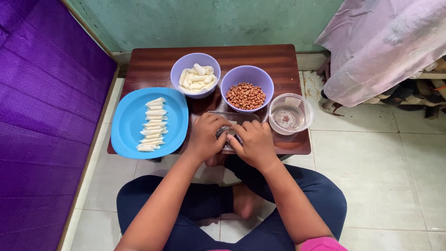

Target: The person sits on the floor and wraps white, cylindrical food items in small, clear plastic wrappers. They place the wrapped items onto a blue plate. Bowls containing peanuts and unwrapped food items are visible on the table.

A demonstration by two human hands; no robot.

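My left hand (206, 137) and my right hand (253, 142) meet over a small clear tray (234, 117) at the front of a low brown table (260, 56). Both pinch a small pale piece (229, 132) between the fingertips; most of it is hidden. To the left lies a blue plate (127, 123) with a column of several white rolled pieces (152, 124). Behind the hands stand a lilac bowl of white strips (195, 74) and a lilac bowl of peanuts (246, 88).
A clear plastic tub (290, 114) with a little liquid sits at the table's right front corner. A purple mat (42, 116) lies left, a cloth-draped shelf (385, 46) right. My crossed legs (223, 204) rest on the tiled floor.
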